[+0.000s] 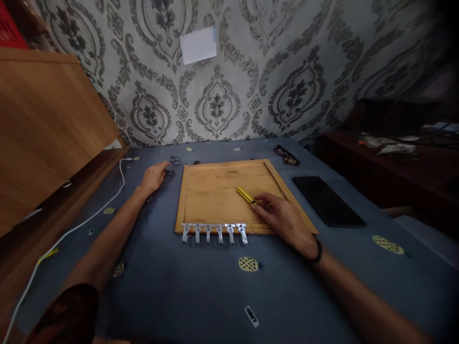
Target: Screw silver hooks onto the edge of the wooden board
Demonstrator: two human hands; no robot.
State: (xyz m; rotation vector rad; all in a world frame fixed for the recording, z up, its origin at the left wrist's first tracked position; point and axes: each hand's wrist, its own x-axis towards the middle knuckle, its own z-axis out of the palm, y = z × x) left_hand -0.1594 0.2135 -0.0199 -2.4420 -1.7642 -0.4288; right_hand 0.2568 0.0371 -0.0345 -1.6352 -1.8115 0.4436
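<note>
My left hand (154,176) reaches to the left of a wooden board, its fingers curled together beside a few small metal pieces (175,160). Whatever those fingertips pinch is too small to make out. Over the right part of the board (215,193), my right hand (281,217) grips a slim yellow-and-black striped tool (245,194), its free end pointing up and left. Several silver metal clips, hinge-like in shape (208,232), sit in a row along the board's near edge, left of my right hand. Small holes show in that edge to their right.
A black flat tablet-like slab (328,200) and dark-framed glasses (287,155) lie right of the board. A white cable (107,203) runs down the left side, beside a wooden panel (46,124). Patterned wallpaper with a white card (199,45) stands behind the blue-covered surface (201,291).
</note>
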